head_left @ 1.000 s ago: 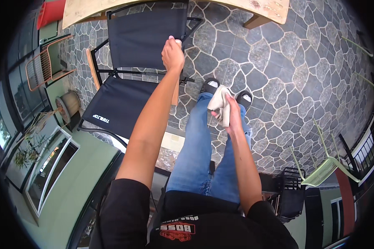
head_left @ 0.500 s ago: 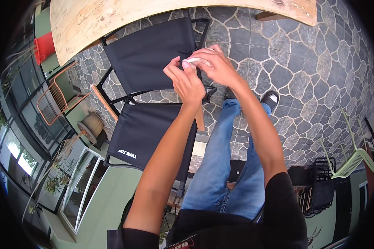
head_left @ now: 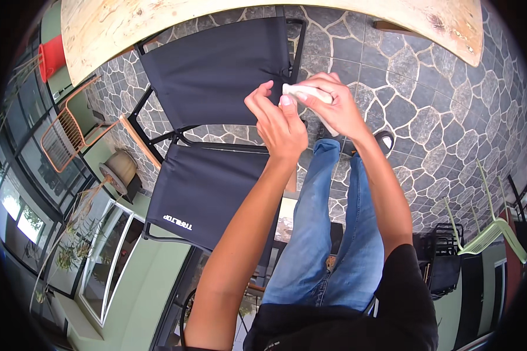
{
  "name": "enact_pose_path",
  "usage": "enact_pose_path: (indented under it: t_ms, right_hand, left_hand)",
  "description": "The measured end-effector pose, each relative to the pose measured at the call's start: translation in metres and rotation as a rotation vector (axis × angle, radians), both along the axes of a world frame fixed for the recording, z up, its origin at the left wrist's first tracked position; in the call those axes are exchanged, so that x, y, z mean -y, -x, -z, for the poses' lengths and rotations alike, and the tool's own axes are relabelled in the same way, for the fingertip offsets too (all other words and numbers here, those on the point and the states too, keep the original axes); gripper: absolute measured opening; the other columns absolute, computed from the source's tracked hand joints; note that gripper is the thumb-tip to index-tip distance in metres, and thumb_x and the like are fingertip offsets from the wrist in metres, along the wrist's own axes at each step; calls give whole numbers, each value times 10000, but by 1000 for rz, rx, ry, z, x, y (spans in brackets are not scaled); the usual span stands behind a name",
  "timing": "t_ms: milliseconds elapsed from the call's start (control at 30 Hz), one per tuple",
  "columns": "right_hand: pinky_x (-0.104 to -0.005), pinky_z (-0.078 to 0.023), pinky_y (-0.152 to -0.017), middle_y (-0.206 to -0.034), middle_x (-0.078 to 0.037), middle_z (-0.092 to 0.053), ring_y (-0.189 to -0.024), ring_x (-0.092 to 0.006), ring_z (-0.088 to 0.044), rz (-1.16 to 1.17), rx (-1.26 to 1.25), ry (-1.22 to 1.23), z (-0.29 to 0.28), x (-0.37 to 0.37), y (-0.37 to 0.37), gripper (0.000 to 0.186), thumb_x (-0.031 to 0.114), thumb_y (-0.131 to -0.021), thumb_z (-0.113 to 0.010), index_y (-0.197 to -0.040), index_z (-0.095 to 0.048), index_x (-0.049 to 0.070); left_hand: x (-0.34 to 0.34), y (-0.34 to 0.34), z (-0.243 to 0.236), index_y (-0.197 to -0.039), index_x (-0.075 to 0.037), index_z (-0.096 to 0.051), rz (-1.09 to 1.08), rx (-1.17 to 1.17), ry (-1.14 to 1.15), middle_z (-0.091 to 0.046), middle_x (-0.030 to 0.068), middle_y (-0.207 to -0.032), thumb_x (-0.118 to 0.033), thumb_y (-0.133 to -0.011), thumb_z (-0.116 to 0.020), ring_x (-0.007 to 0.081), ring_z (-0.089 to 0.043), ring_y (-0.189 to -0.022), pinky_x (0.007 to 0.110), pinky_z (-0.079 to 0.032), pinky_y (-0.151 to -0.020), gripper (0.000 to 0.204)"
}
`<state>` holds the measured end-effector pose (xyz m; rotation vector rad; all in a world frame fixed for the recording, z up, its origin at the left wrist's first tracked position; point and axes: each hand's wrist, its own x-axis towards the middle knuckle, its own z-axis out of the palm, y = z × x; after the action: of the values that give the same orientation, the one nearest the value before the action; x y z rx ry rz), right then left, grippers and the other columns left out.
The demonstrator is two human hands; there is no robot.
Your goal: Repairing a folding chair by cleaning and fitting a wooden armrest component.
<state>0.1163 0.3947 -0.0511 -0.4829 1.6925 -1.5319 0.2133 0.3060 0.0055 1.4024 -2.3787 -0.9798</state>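
My right hand (head_left: 338, 108) is closed around a narrow, white, cloth-like piece (head_left: 314, 92), pinched between thumb and fingers. One end of it points toward my left hand, and a thin pale strip shows below the fingers. Close by on the left, my left hand (head_left: 281, 126) has its fingers apart and half curled, with the thumb tip right at the white piece's end. Whether the thumb touches it I cannot tell. Both hands are raised in front of a black folding chair's fabric backrest (head_left: 222, 70); its black seat (head_left: 211, 187) lies lower, partly behind my left forearm.
A wooden table (head_left: 263, 4) curves across the far side. Grey stone-patterned floor (head_left: 433, 105) spreads to the right. At left stand an orange wire chair (head_left: 67, 134), a red pot (head_left: 51, 58) and a plant pot (head_left: 120, 169). A green chair (head_left: 492, 234) stands at right.
Both hands have shifted a little to the right in view, and the right hand has drawn slightly away from the left. More of the white piece now shows. The whole view has shifted slightly.
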Motion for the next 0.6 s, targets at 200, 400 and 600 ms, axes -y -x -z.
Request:
enact_pose_path:
  t_ms: [200, 400, 600]
  right_hand:
    - [-366, -451, -979, -987, -95, -703, -942, -282, -611, -293, -197, -44, 55, 27, 32, 309, 279, -893, -742, -1092, -752, 43]
    - [-369, -529, -872, -968, -131, -743, -888, -278, -703, -238, -62, -208, 144, 36, 72, 362, 291, -879, -746, -1099, -734, 3]
    - [-370, -545, -824, -980, -153, -750, -912, -237, -708, -94, 48, -220, 123, 30, 47, 363, 272, -898, -736, -1108, -724, -23]
  left_hand:
    - [-5, 3, 4, -1290, 58, -464, 35, -18, 24, -452, 238, -1193, -417, -1058, -395, 411, -608, -983, 505, -498, -783, 533]
    - [-11, 3, 3, -1267, 58, -493, 22, -3, 0, -463, 228, -1199, -354, -1069, -364, 354, -538, -1058, 465, -438, -909, 475]
    - [-32, 10, 12, -1289, 46, -460, 56, -4, -35, -452, 248, -1219, -400, -1034, -488, 421, -621, -967, 494, -522, -777, 515]
